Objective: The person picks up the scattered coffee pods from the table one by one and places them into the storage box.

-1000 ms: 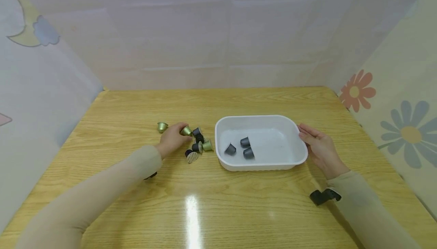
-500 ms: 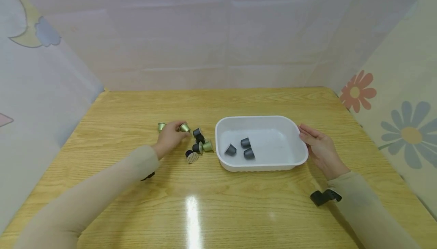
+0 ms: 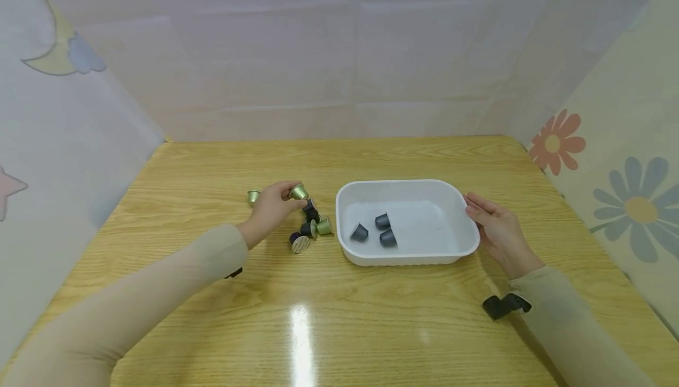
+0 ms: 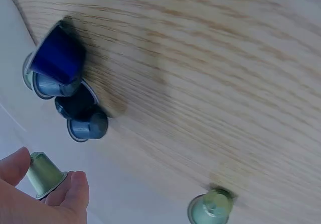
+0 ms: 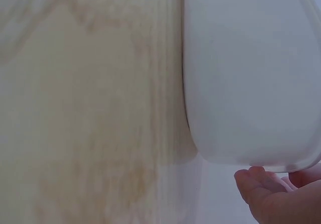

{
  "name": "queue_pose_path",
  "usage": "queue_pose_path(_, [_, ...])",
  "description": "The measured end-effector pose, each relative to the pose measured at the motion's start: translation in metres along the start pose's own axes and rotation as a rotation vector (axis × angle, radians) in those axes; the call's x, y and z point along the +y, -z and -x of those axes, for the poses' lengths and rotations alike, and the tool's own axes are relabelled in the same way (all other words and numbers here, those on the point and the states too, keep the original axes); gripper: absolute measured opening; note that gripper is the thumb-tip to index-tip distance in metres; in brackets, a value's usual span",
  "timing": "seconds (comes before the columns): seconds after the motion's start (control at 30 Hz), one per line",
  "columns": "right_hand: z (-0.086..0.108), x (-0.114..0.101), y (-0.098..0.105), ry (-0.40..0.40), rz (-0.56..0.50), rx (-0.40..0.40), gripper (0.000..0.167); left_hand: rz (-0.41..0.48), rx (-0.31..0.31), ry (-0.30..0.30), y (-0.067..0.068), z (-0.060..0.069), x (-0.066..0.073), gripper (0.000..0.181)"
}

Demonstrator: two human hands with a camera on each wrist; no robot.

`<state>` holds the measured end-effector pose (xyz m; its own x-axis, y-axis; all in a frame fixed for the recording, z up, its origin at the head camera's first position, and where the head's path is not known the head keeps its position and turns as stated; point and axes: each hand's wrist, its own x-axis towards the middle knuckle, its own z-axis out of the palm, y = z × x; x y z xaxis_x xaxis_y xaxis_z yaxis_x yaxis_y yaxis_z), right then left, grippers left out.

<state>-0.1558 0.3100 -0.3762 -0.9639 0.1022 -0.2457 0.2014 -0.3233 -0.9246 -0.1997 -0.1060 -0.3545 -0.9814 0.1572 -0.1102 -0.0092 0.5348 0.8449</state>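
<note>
My left hand (image 3: 272, 213) pinches a green coffee capsule (image 3: 299, 192) between thumb and fingers, raised just above a small pile. In the left wrist view this capsule (image 4: 44, 175) shows clearly between the fingertips. The pile holds several dark capsules (image 3: 308, 230), a green one (image 3: 325, 227) and one with its pale lid (image 3: 300, 244) facing up. Another green capsule (image 3: 253, 197) stands apart, left of my hand. My right hand (image 3: 498, 234) holds the right end of a white tray (image 3: 405, 260), thumb at the rim and fingers against the outer wall.
Inside the tray's left half lie 3 dark grey capsules (image 3: 382, 221). Everything rests on a wooden table (image 3: 371, 328). Fabric walls (image 3: 350, 69) stand behind it and at both sides.
My left hand first drew a little left with the green capsule, then lifted it and shifted right above the pile. The right hand and tray have kept their places.
</note>
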Motion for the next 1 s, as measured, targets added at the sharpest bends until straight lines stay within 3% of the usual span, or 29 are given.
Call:
queue_pose_path(0.3, [0.0, -0.001, 0.001, 0.018, -0.002, -0.004, 0.022, -0.001, -0.038, -0.033, -0.013, -0.001, 0.016, 0.054])
queue_pose_path(0.7, [-0.001, -0.002, -0.002, -0.035, 0.024, 0.041, 0.023, 0.016, -0.076, -0.096, -0.032, -0.002, 0.035, 0.05])
queue_pose_path(1.0, [0.0, -0.001, -0.001, -0.009, 0.009, 0.024, 0.02, 0.019, -0.12, -0.126, -0.042, -0.002, 0.048, 0.049])
